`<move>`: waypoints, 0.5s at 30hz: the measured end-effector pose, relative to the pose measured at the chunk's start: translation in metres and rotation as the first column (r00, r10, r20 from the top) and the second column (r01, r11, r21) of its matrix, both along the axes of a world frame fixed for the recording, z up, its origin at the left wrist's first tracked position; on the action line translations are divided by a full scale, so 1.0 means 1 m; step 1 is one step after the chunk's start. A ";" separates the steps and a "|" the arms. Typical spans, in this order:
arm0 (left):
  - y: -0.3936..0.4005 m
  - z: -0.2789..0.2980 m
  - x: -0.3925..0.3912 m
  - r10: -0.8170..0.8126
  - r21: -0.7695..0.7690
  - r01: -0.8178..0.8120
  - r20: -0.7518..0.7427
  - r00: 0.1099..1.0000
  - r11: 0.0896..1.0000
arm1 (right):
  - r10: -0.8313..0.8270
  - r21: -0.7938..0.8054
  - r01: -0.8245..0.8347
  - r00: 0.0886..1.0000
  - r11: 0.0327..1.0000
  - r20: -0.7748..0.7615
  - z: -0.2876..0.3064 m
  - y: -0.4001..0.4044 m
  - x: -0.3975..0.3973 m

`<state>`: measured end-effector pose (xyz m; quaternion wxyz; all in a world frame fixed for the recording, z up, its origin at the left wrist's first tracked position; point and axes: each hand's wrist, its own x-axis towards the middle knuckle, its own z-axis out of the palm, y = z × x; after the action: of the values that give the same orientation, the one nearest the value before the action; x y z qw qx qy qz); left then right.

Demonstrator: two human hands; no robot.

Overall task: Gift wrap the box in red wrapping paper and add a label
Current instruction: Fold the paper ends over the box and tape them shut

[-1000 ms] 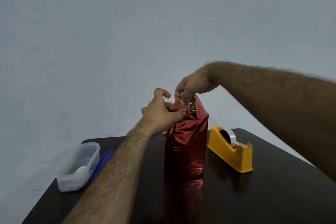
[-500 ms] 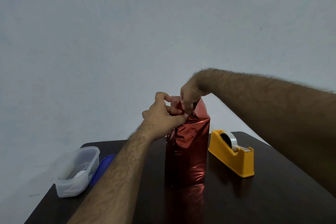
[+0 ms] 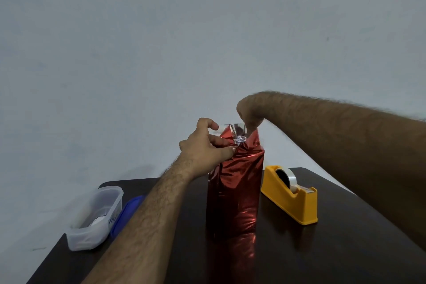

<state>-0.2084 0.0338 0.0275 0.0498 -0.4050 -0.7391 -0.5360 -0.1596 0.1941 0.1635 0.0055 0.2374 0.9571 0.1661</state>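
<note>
- At about 8 o'clock from the middle of the view we see a clear plastic tub (image 3: 95,215) near the left edge of the dark tabletop (image 3: 345,256); something pale lies in its bottom, too blurred for us to name.
- Just beside the tub, on its 3 o'clock side, lies a blue lid (image 3: 129,211), partly hidden behind the left forearm.
- The left hand (image 3: 204,147) reaches in from 7 o'clock and meets the upper left edge of the package; its thumb and curled fingers pinch the gathered paper there, while the index finger arches free above.
- The box in red wrapping paper (image 3: 235,191) stands upright near the middle of the tabletop, tall and narrow, its foil sides creased and glossy, with a red reflection on the tabletop below it.
- At the box's top, toward 12 o'clock, the paper is loose and unfolded: red flaps stand up and the silver underside (image 3: 237,130) shows between the two hands.
- The right hand (image 3: 250,114) comes down from 3 o'clock, wrist bent over the top of the box; its fingers point down into the raised paper and are hidden behind it, so we cannot tell whether they pinch the flap or only press on it.
- At 3 o'clock from the box, near it but apart, sits a yellow tape dispenser (image 3: 291,196) holding a roll of clear tape.
</note>
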 end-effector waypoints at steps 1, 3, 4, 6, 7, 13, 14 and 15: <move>0.000 0.000 0.000 -0.015 0.003 0.015 -0.003 1.000 1.000 | 0.025 0.036 -0.023 0.999 0.999 -0.039 0.000 0.000 0.005; 0.000 0.000 -0.001 -0.041 -0.002 0.041 -0.014 0.999 0.999 | 0.076 0.004 -0.076 0.993 0.997 -0.096 -0.003 0.005 0.012; 0.000 -0.001 -0.002 -0.047 -0.004 0.047 -0.026 0.999 0.999 | 0.131 -0.097 -0.149 0.977 0.984 -0.169 -0.005 0.007 0.014; -0.001 -0.002 -0.004 -0.070 -0.007 0.070 -0.033 0.997 0.998 | 0.215 -0.299 -0.340 0.898 0.892 -0.383 -0.010 0.013 0.016; -0.001 -0.003 -0.005 -0.098 -0.004 0.098 -0.011 0.995 0.995 | 0.243 -0.349 -0.439 0.842 0.828 -0.482 -0.015 0.012 0.020; -0.003 -0.006 -0.006 -0.244 0.118 0.237 0.049 0.969 0.964 | 0.402 -0.502 -0.651 0.753 0.569 -0.520 -0.045 0.010 0.067; -0.004 -0.008 -0.006 -0.262 0.141 0.256 0.022 0.965 0.956 | 0.426 -0.497 -0.659 0.749 0.565 -0.508 -0.050 0.015 0.073; -0.005 -0.010 -0.006 -0.265 0.148 0.264 -0.019 0.964 0.953 | 0.433 -0.487 -0.661 0.746 0.570 -0.506 -0.053 0.020 0.076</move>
<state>-0.2148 0.0291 0.0172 0.0073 -0.4951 -0.6362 -0.5917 -0.0832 0.2144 0.1109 -0.1269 -0.0684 0.9649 -0.2195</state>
